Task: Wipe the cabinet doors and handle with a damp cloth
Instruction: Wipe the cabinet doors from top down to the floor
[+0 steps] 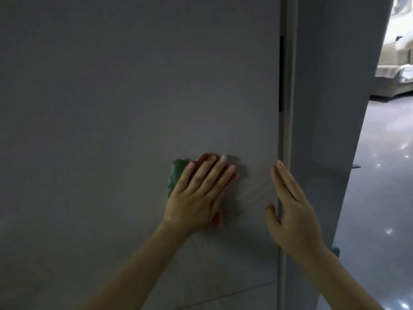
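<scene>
the left hand lies flat with straight fingers pressing a cloth against the grey cabinet door, low on the panel and toward its right side; the cloth shows green at the left of the hand and reddish under and beyond the fingertips. the right hand is open too, its fingers straight and together, resting along the door's right edge with the thumb on the door face, gripping nothing. a dark slot higher up on that edge looks like the recessed handle, though that is a guess; it is well above both hands and seems not yet reached. since the cloth is only held by a flat palm, it could bunch up or slide out from under the hand on a hard stroke, and most of it is already hidden beneath the palm. if the door is ajar, a firm push could swing it, and the right fingers lying in the seam beside the next panel could get pinched. faint streaks below the hands suggest dampness, so marks could be left if the cloth is too wet. far right, a shiny floor and a pale sofa show. no brand, label or writing can be read anywhere.
</scene>
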Demonstrator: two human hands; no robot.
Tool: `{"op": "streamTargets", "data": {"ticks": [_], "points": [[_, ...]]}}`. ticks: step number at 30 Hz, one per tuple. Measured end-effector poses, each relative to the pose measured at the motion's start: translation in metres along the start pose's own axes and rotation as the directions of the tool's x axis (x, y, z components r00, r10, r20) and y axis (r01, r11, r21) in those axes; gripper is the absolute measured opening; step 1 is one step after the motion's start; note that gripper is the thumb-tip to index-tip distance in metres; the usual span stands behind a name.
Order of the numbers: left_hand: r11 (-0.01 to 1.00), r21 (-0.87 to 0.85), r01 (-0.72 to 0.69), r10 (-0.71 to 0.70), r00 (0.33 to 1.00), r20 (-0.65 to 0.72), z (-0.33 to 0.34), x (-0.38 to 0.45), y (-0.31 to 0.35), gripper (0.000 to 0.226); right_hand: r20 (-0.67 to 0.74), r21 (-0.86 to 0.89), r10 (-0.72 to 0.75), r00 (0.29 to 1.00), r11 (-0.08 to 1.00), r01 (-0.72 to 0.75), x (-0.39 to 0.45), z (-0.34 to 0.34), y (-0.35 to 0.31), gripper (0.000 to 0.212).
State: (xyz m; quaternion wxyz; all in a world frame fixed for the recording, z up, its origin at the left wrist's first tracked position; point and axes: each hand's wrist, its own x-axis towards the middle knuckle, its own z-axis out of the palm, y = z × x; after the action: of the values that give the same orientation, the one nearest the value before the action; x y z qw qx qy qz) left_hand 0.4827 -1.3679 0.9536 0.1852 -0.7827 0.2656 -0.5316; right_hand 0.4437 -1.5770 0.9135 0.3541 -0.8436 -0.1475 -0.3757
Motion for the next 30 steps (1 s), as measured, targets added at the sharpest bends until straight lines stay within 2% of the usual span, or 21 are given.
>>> {"op": "streamTargets", "data": {"ticks": [3,5,7,10,13,16,17,18,19,22,25,30], "points": [[0.991,-0.020,0.130,-0.131,0.989,-0.067,-0.005,0.012,-0.003,0.054,0.039,0.033,0.001,0.999,0.999,-0.002,-0.003,0.004,0.000,0.080],[0.969,-0.068,0.237,-0.244,0.962,-0.123,-0.007,0.041,0.003,0.052,0.017,0.085,-0.001,1.000,0.996,0.000,-0.003,0.005,0.002,0.078],[0.962,-0.086,0.257,-0.267,0.954,-0.138,-0.007,0.069,0.010,0.050,-0.033,0.137,0.019,0.999,0.991,-0.014,-0.002,0.004,0.004,0.073],[0.988,-0.072,0.138,-0.144,0.986,-0.081,-0.004,0.084,0.026,0.052,-0.146,0.196,0.095,0.985,0.978,-0.065,-0.003,0.002,0.010,0.062],[0.999,-0.052,-0.011,0.011,1.000,0.010,0.008,0.064,0.047,0.060,-0.186,0.257,0.189,0.964,0.957,-0.137,-0.009,0.001,0.010,0.062],[0.970,-0.001,-0.242,0.239,0.956,0.169,0.022,0.020,0.064,0.095,-0.139,0.232,0.221,0.965,0.955,-0.185,-0.021,0.006,0.012,0.063],[0.958,0.017,-0.286,0.276,0.935,0.223,0.025,0.007,0.066,0.108,-0.112,0.220,0.225,0.968,0.955,-0.196,-0.024,0.007,0.012,0.064],[0.954,0.028,-0.299,0.283,0.926,0.248,0.026,-0.002,0.066,0.112,-0.087,0.204,0.223,0.971,0.958,-0.201,-0.027,0.008,0.011,0.065],[0.957,0.030,-0.289,0.274,0.932,0.236,0.025,-0.007,0.064,0.105,-0.066,0.182,0.216,0.974,0.963,-0.201,-0.028,0.009,0.009,0.065],[0.985,0.015,-0.172,0.168,0.976,0.140,0.020,-0.023,0.048,0.073,-0.035,0.120,0.185,0.982,0.976,-0.180,-0.029,0.012,0.002,0.067],[0.999,0.004,0.038,-0.038,0.999,-0.011,0.013,-0.038,0.018,0.059,-0.028,0.050,0.149,0.988,0.988,-0.147,-0.028,0.016,-0.002,0.069],[0.942,-0.082,0.325,-0.334,0.930,-0.154,0.013,-0.019,0.017,0.059,-0.033,-0.054,0.148,0.989,0.987,-0.149,-0.030,0.028,-0.005,0.072]]}}
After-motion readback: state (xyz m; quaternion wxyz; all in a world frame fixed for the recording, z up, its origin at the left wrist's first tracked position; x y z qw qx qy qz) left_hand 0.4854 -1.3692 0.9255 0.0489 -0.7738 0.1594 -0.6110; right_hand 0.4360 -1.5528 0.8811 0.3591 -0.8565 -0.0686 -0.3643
